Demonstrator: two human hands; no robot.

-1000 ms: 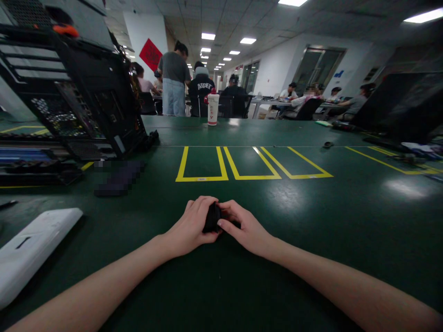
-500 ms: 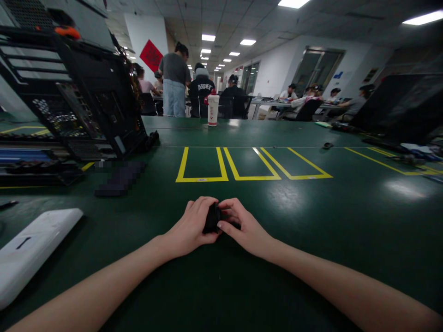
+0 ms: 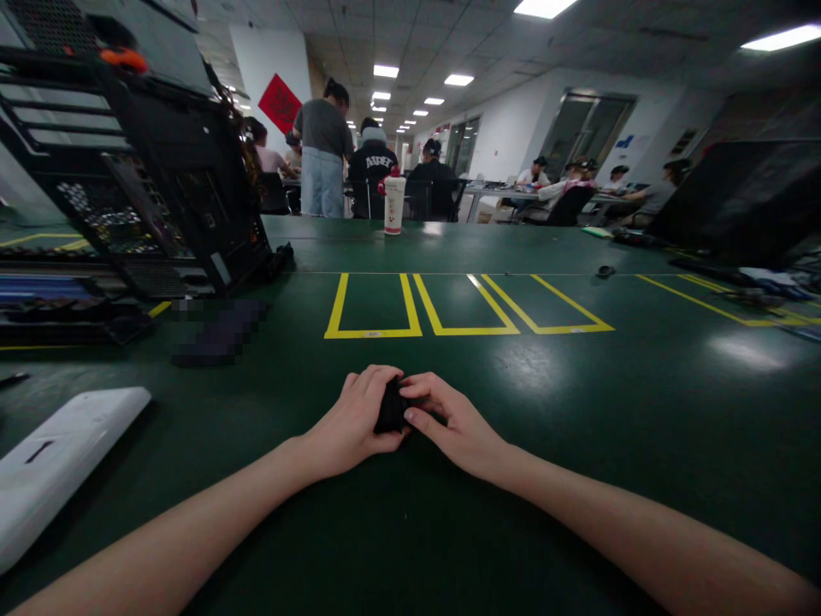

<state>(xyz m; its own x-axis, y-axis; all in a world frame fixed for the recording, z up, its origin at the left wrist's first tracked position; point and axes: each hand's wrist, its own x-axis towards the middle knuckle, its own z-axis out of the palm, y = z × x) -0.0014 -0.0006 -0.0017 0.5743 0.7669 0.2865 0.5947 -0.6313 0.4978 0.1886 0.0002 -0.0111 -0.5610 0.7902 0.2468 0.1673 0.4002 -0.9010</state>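
A small black object [image 3: 390,409] is between my two hands, low over the green table [image 3: 500,530]. My left hand [image 3: 355,421] wraps round its left side, with the thumb below and the fingers over the top. On the right, my right hand [image 3: 452,421] pinches the object's right edge with thumb and fingertips. The fingers cover much of the object, so its exact shape cannot be made out.
Yellow tape outlines [image 3: 373,334] lie beyond my hands. At left are a black computer case [image 3: 224,205], a blurred dark item [image 3: 218,334] and a white device [image 3: 70,462]. A white cup [image 3: 393,205] stands farther back. Several people sit or stand behind.
The fingers of my right hand have shifted slightly on the black object, which seems turned a little. My left hand keeps nearly the same place.
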